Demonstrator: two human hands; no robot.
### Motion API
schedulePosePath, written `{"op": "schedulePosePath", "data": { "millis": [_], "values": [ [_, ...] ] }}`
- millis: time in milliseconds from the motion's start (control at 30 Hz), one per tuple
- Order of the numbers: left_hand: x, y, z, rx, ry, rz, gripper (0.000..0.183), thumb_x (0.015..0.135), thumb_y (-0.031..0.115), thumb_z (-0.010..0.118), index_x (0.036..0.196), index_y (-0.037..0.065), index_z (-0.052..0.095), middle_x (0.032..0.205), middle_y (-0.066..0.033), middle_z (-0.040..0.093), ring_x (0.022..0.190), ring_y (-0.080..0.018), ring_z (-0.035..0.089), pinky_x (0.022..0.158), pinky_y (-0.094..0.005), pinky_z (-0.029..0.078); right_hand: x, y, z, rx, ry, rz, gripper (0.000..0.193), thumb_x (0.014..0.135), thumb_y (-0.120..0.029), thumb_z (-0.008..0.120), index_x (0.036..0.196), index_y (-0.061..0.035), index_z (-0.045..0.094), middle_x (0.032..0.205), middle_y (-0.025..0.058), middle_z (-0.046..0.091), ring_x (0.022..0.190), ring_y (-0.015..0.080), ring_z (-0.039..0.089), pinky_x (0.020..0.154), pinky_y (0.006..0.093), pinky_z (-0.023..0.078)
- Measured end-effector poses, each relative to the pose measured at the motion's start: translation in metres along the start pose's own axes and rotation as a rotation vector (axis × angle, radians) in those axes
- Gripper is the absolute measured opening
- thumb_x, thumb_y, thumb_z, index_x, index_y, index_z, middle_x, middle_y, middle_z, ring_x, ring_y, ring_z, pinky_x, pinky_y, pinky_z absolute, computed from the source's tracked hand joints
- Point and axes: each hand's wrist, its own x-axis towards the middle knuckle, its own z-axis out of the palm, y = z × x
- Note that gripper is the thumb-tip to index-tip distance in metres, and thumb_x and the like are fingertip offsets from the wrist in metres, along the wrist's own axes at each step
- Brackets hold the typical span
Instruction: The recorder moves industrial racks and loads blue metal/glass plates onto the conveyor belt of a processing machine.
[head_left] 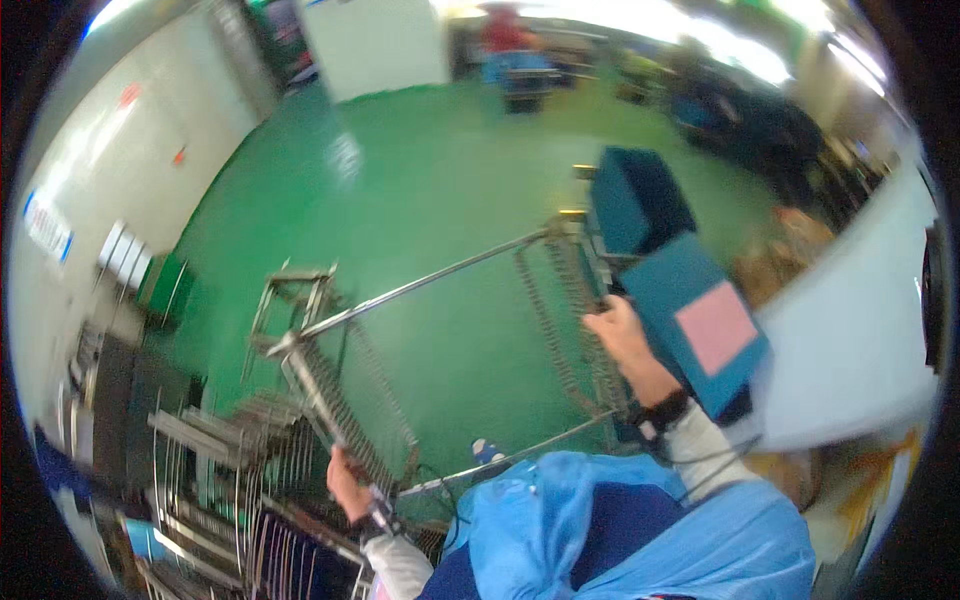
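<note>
2 hands (347, 487) (622, 335) holding metal rack (430, 281), green floor (400, 180)

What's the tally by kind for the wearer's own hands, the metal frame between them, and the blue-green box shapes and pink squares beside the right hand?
Left hand and right hand: 2
Metal frame: 1
Farther blue-green box shape and nearer blue-green box shape: 2
Pink square: 1
Total: 6
</note>
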Motion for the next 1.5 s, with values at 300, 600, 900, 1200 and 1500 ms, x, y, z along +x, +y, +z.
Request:
{"op": "schedulePosePath", "data": {
  "millis": [300,600,900,1200,1500],
  "values": [
    [0.081,0.031,-0.011,-0.037,0.185,-0.084,0.027,0.089,0.027,0.066,0.07,0.011,0.057,0.063,0.0069,0.047,0.055,-0.0043,0.04,0.049,-0.0234,0.029,0.08,-0.018,0.128,-0.075,-0.114,0.233,0.07,0.083,-0.018,0.07,0.136,0.0097,0.034,0.085,0.0034,0.059,0.07,0.01,0.051,0.059,0.0239,0.04],
    [0.183,0.056,-0.023,-0.144,0.443,-0.108,0.033,0.087,0.026,0.068,0.063,0.013,0.049,0.061,0.0072,0.041,0.053,-0.0047,0.037,0.048,-0.0237,0.028,0.194,-0.055,0.323,-0.138,-0.414,0.13,0.075,0.083,-0.019,0.07,0.139,0.0099,0.029,0.079,0.0002,0.054,0.068,0.0072,0.049,0.059,0.0226,0.039],
    [0.312,0.116,-0.014,-0.138,0.619,-0.106,0.034,0.087,0.027,0.067,0.064,0.012,0.049,0.062,0.0057,0.043,0.054,-0.0058,0.038,0.048,-0.0246,0.03,0.316,-0.106,0.544,-0.247,-0.605,0.041,0.078,0.081,-0.017,0.07,0.14,0.0101,0.027,0.09,0.0089,0.06,0.084,0.0145,0.056,0.074,0.0284,0.046],
    [0.428,0.126,-0.015,-0.275,0.78,-0.153,0.033,0.086,0.029,0.069,0.064,0.011,0.051,0.061,0.0053,0.043,0.055,-0.0065,0.036,0.049,-0.0257,0.029,0.387,-0.133,0.741,-0.39,-0.703,-0.19,0.071,0.079,-0.016,0.07,0.137,0.0064,0.035,0.086,0.0086,0.06,0.081,0.0147,0.056,0.072,0.0291,0.047],
    [0.615,0.115,0.017,-0.027,0.624,-0.199,0.041,0.081,0.039,0.07,0.066,0.003,0.06,0.063,-0.004,0.054,0.059,-0.013,0.046,0.055,-0.0348,0.038,0.368,-0.134,0.929,-0.168,-1.073,0.243,0.069,0.082,-0.008,0.068,0.136,0.0102,0.029,0.084,0.0076,0.057,0.064,0.0144,0.056,0.051,0.0248,0.048]
  ]
}}
